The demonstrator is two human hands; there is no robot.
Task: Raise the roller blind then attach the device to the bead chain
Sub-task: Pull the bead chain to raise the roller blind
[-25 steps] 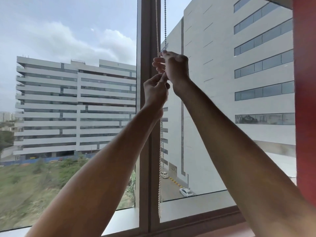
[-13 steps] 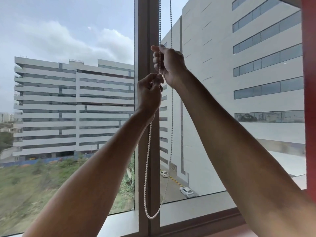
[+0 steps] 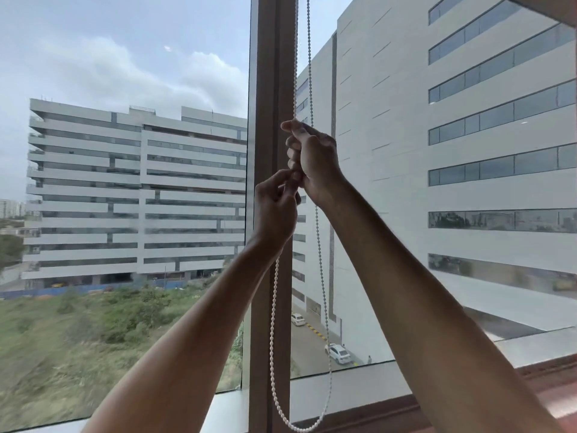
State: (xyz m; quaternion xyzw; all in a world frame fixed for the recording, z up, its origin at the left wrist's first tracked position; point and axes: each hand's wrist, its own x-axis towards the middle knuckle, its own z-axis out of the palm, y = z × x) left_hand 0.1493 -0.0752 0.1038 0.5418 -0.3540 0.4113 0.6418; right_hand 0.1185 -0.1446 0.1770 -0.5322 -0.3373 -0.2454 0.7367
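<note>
Head view gives me one window, split by one brown upright mullion (image 3: pixel 270 73), with two pale buildings beyond the glass, one to either side of my grip. Below the hands, through the pane, I count two white cars (image 3: pixel 338 353) on the service road. I see two bare hands and one white bead chain (image 3: pixel 324 307), which runs as two strands. My right hand (image 3: pixel 313 157) is the upper one, its fingers curled tight round the strand nearer the mullion; my left hand (image 3: pixel 274 207) sits just under it, touching it, thumb and fingers pinching that same strand. From above the right hand both strands climb out of view; beneath the left hand the gripped strand drops slack, curves round near the sill and rises as the free strand, passing just right of both hands. No holder or box is in sight. Against half a second ago, both hands sit a little lower on the chain, and the loop beneath them hangs lower and wider.
</note>
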